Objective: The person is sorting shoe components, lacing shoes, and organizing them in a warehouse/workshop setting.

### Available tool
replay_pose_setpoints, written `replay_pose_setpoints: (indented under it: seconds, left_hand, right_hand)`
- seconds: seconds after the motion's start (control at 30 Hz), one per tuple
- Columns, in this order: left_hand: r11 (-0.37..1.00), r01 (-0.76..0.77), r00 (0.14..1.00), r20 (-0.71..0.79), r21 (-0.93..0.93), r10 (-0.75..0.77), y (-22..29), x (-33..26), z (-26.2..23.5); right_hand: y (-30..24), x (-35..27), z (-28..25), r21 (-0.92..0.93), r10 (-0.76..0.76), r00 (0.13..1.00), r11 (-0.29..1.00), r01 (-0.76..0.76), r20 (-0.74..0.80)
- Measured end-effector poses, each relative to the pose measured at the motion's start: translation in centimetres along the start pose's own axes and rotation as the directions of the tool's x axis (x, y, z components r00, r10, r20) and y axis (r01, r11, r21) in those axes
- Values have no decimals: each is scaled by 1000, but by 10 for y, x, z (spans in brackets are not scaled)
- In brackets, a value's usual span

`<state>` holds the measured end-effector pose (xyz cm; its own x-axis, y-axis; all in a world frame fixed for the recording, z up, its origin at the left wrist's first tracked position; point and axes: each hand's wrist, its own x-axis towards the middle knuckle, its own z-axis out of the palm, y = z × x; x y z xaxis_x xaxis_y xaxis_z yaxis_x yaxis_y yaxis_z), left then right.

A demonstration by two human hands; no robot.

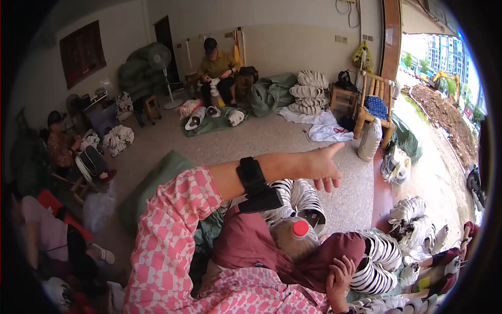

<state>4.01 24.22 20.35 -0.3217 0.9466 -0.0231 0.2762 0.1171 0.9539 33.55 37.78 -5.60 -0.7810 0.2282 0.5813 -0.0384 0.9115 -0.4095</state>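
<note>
My left arm reaches across the middle in a pink-and-white patterned sleeve, a black strap (252,175) with a dark box around the forearm. At its end my left hand (325,165) is raised in the air, thumb up and fingers apart, holding nothing. My right hand (341,276) lies on my maroon-trousered knee (342,251), its fingers loosely spread. Between my legs stands a clear plastic bottle (293,245) with a red cap (300,228). Beyond it is a nested stack of white, dark-edged pieces like shoe uppers (303,199). Another such stack (374,264) sits beside my right knee.
A green sack (157,183) lies left of my arm. A bamboo chair (374,104) and a filled plastic bottle (370,140) stand far right, near the open doorway. Seated people (217,68) work along the back and left, near a standing fan (161,60) and more stacks (312,91).
</note>
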Motion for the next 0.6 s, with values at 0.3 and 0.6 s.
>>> replay_pose_setpoints:
  seconds: [0.3, 0.6]
  left_hand:
    - [956, 250, 967, -85, 156, -239, -66, -31, -35]
    - [790, 408, 913, -177, 458, -369, -181, -104, -35]
  right_hand:
    - [-1, 1, 2, -6, 5, 1000, 1000, -6, -6]
    - [-4, -6, -5, -30, 5, 1000, 1000, -5, 21]
